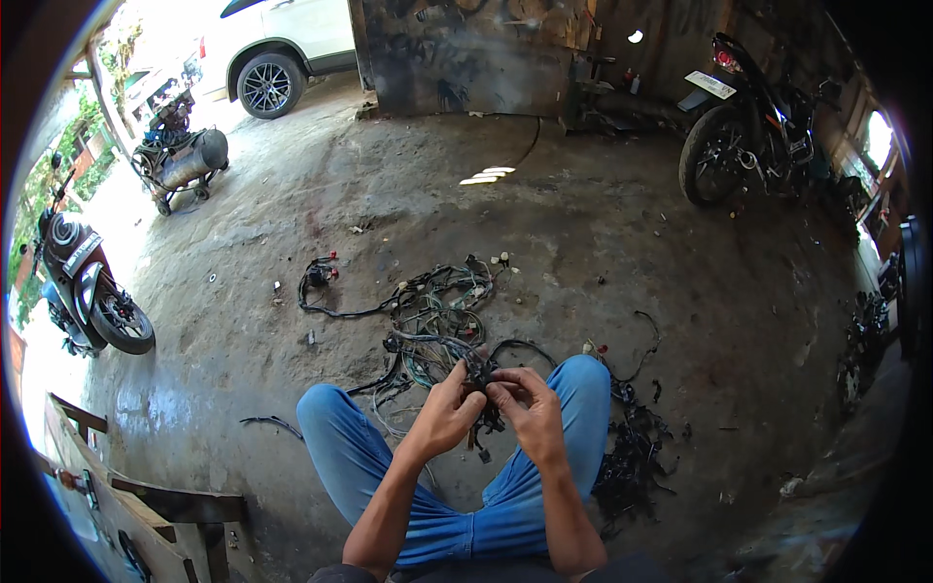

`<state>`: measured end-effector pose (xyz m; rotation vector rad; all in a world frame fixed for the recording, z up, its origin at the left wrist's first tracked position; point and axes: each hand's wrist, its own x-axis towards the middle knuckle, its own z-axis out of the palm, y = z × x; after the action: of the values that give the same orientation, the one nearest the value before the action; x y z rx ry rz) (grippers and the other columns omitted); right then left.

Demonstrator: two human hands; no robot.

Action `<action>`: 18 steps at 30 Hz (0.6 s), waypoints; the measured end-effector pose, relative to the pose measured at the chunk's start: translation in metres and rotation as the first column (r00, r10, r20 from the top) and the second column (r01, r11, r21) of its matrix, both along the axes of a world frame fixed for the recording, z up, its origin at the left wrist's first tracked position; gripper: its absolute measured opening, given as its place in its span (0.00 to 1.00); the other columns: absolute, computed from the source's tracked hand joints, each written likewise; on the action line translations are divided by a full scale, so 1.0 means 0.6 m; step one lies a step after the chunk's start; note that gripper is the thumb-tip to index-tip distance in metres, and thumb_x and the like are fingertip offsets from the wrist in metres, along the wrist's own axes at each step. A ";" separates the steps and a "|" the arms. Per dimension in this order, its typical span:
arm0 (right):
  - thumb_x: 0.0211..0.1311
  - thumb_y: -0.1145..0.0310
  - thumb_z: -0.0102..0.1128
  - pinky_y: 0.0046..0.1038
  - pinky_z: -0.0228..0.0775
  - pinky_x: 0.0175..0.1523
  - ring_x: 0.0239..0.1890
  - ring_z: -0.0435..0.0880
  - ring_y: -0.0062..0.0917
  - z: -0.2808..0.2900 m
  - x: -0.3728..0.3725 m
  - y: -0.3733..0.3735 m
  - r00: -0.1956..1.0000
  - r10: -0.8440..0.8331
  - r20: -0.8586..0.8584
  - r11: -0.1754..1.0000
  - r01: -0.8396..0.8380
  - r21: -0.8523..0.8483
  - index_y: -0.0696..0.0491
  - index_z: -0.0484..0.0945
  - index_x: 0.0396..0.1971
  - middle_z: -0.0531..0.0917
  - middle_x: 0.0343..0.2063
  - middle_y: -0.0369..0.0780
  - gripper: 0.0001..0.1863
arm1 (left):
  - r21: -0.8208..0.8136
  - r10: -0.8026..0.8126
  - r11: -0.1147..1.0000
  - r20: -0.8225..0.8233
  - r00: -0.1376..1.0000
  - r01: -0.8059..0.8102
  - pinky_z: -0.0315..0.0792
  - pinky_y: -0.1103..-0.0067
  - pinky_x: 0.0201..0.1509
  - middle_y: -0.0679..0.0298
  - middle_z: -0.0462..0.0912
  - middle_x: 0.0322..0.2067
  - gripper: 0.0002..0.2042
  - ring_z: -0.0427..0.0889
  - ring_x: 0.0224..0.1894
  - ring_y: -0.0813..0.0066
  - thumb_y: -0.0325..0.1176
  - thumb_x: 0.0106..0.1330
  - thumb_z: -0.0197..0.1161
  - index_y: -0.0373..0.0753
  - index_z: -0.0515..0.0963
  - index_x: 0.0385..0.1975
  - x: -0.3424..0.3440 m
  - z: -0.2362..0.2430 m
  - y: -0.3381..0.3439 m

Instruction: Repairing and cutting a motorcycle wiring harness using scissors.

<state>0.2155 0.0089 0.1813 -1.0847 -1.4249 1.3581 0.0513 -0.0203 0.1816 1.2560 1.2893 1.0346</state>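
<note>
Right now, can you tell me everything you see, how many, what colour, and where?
Wiring: tangled, uncountable, mostly black, centre
Small pieces: several, red or white, among the wiring
Scraps: uncountable heap, black, lower right of centre
Left motorbike: one, mostly dark, far left
Right motorbike: one, mostly dark, upper right
Wheeled machine: one, greyish tank, upper left
Car: one, white, top left
Board wall: one, dark, back
Wooden frame: one, brown, lower left
Floor: one, grey, underneath
Legs: two, blue jeans, lower centre
Left hand, right hand: two, bare, grip on wiring
</note>
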 end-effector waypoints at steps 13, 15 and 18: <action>0.74 0.68 0.57 0.21 0.76 0.47 0.38 0.83 0.17 -0.052 -0.028 0.000 0.953 -0.205 -0.221 0.965 0.160 -0.206 0.62 0.81 0.43 0.85 0.35 0.37 0.11 | -0.048 0.257 0.966 0.231 0.938 -0.253 0.75 0.80 0.49 0.62 0.84 0.39 0.11 0.82 0.43 0.78 0.33 0.72 0.62 0.32 0.72 0.44 0.017 -0.035 -0.008; 0.75 0.67 0.56 0.21 0.77 0.45 0.36 0.83 0.18 -0.062 -0.027 0.005 0.892 -0.247 -0.379 0.944 0.133 -0.302 0.60 0.81 0.42 0.85 0.34 0.36 0.11 | -0.055 0.258 0.966 0.183 0.949 -0.252 0.75 0.80 0.49 0.59 0.85 0.40 0.10 0.83 0.44 0.77 0.32 0.72 0.61 0.33 0.72 0.44 0.011 -0.030 -0.011; 0.74 0.68 0.56 0.22 0.78 0.43 0.35 0.84 0.19 -0.062 -0.022 0.012 0.902 -0.253 -0.350 0.956 0.177 -0.236 0.59 0.80 0.42 0.85 0.33 0.36 0.10 | -0.022 0.258 0.966 0.172 0.951 -0.258 0.76 0.80 0.48 0.55 0.87 0.42 0.08 0.84 0.45 0.76 0.30 0.73 0.59 0.33 0.70 0.43 -0.011 -0.029 -0.010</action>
<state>0.2024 0.0161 0.1440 -1.0059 -0.8757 1.4723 0.0444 -0.0265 0.1643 0.9898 1.3399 1.3002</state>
